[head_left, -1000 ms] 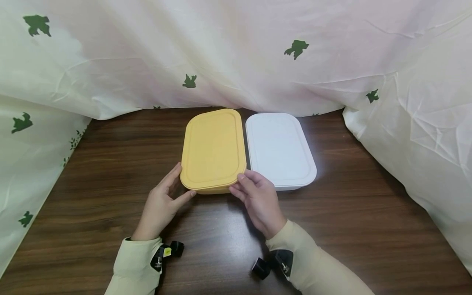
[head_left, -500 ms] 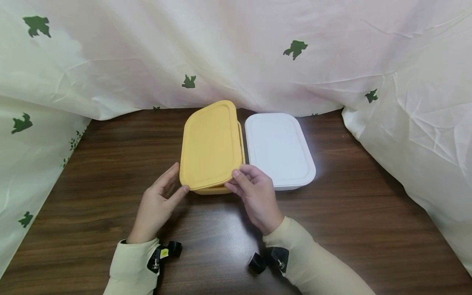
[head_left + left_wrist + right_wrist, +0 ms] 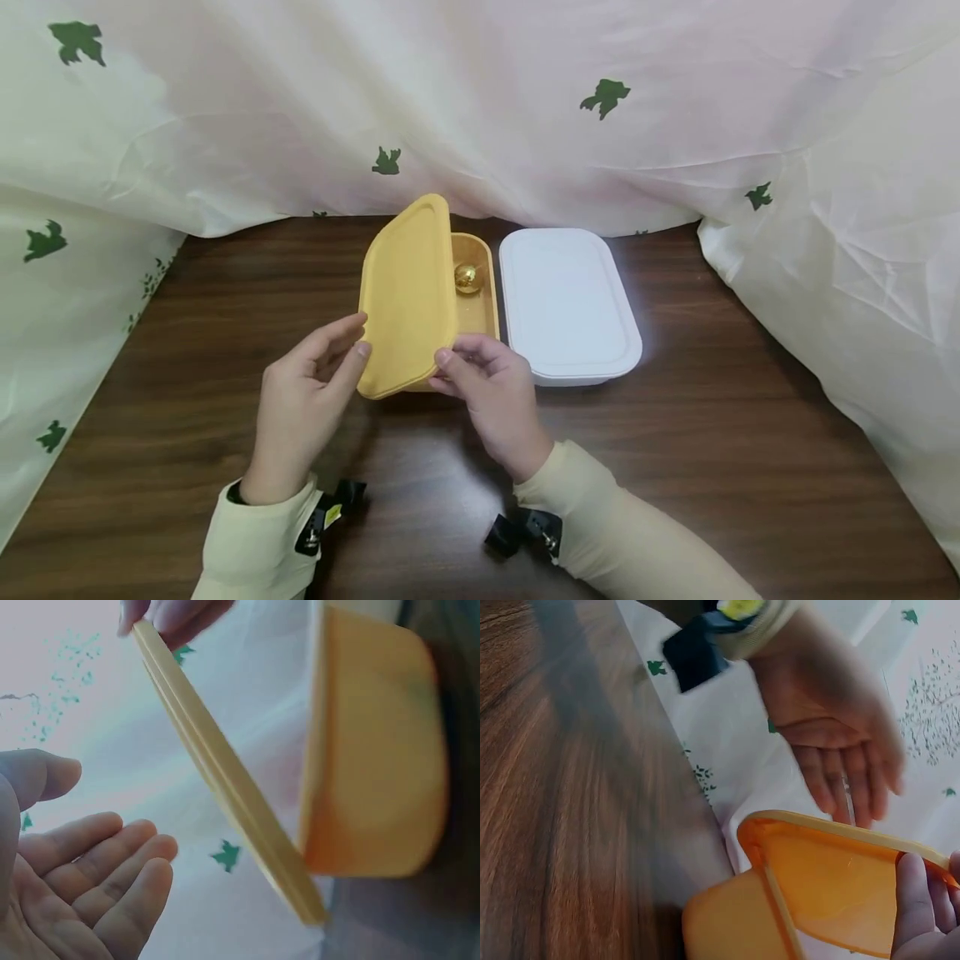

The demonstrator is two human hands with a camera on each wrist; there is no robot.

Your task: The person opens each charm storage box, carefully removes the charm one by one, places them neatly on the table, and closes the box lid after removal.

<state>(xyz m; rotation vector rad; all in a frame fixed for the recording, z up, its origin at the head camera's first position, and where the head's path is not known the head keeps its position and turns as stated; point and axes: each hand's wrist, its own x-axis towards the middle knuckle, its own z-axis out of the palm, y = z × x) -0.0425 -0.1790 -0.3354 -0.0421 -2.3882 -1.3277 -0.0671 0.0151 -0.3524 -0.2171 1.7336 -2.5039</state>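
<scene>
In the head view my right hand (image 3: pixel 491 392) pinches the near right corner of a yellow lid (image 3: pixel 408 304), which is tilted up on its left side over a yellow box (image 3: pixel 480 317). A shiny gold ball (image 3: pixel 468 279) shows inside the box, toward its far end; the rest of the inside is hidden by the lid. My left hand (image 3: pixel 303 400) is beside the lid's left edge, fingers loosely extended. In the left wrist view that hand (image 3: pixel 90 885) is apart from the lid (image 3: pixel 225 780), whose lower edge is by the box's rim.
A white box with its white lid (image 3: pixel 570 304) on stands close to the right of the yellow box. Pale cloth (image 3: pixel 487 108) with green bird shapes hangs behind and at both sides of the dark wooden table (image 3: pixel 712 433).
The lid has come up off the box's right side and tilted leftward with my right hand, uncovering the gold ball. My left hand has moved slightly left.
</scene>
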